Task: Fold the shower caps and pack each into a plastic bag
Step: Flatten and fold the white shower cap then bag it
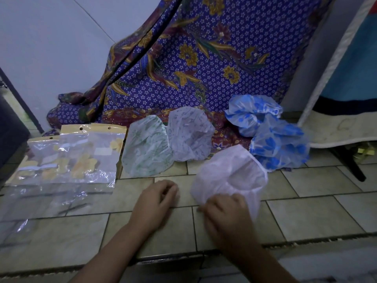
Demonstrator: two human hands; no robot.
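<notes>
While a big purple batik cloth (214,58) drapes across the back, the tiled floor (316,211) below it carries pretty much everything else. A stack of clear plastic bags (67,156) with yellow flower cards sits at the left edge. The blue-flowered caps (279,148) are bunched up back right, and a green-print cap (146,148) touches a pale printed cap (189,133) mid-back. The pinkish-white cap (230,174) lies nearer the front edge, just right of centre. The right hand (226,215) has its fingers curled, pinching that cap's near rim. The left hand (157,199) rests on the tile beside it, loosely curled, holding nothing.
</notes>
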